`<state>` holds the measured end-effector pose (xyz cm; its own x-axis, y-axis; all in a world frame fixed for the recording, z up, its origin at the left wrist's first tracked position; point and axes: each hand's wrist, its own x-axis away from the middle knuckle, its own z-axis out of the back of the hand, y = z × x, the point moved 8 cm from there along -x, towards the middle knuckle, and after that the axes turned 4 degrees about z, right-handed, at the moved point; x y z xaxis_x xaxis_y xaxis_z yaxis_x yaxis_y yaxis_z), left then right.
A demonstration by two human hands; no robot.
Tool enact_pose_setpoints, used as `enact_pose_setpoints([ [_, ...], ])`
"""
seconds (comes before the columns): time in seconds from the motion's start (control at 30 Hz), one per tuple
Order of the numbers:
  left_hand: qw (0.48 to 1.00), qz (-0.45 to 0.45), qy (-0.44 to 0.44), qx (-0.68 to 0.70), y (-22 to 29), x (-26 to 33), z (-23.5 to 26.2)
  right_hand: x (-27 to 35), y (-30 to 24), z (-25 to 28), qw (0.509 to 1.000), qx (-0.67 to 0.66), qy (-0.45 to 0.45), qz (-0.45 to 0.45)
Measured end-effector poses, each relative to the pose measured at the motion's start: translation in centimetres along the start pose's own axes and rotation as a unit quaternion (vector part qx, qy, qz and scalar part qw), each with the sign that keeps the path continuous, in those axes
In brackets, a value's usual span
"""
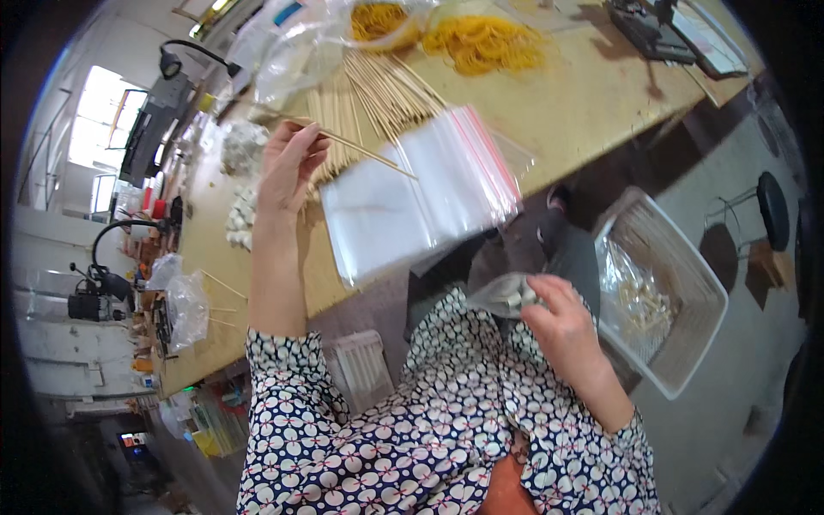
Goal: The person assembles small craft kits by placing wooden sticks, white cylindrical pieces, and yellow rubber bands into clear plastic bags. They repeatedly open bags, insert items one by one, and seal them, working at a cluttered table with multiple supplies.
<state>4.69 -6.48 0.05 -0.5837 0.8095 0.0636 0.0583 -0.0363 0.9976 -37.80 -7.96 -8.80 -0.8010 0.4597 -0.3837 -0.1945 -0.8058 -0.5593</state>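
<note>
One thin wooden skewer (365,153) is pinched in the raised left hand (287,167), lifted clear of the loose pale skewer pile (378,94) on the yellow worktable (592,94). The right hand (562,330) grips a small clear filled bag (508,296) over the lap, beside a white wire basket (687,292).
</note>
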Motion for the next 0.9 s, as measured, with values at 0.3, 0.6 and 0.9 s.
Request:
enact_pose_setpoints([
  [0.3, 0.977, -0.2, -0.028, -0.064, -3.1, 20.0, -9.5, -2.4, -3.1, 0.2, 0.999, 0.03, -0.004, 0.032],
  [0.6, 0.919, -0.257, 0.006, -0.298, -7.0, 20.3, -12.9, -3.3, -4.9, -0.1, 0.998, 0.026, -0.028, 0.044],
  [0.9, 0.947, -0.11, -0.048, -0.298, -8.8, 22.1, -7.5, -2.3, -4.2, -0.8, 0.997, 0.031, -0.049, 0.042],
])
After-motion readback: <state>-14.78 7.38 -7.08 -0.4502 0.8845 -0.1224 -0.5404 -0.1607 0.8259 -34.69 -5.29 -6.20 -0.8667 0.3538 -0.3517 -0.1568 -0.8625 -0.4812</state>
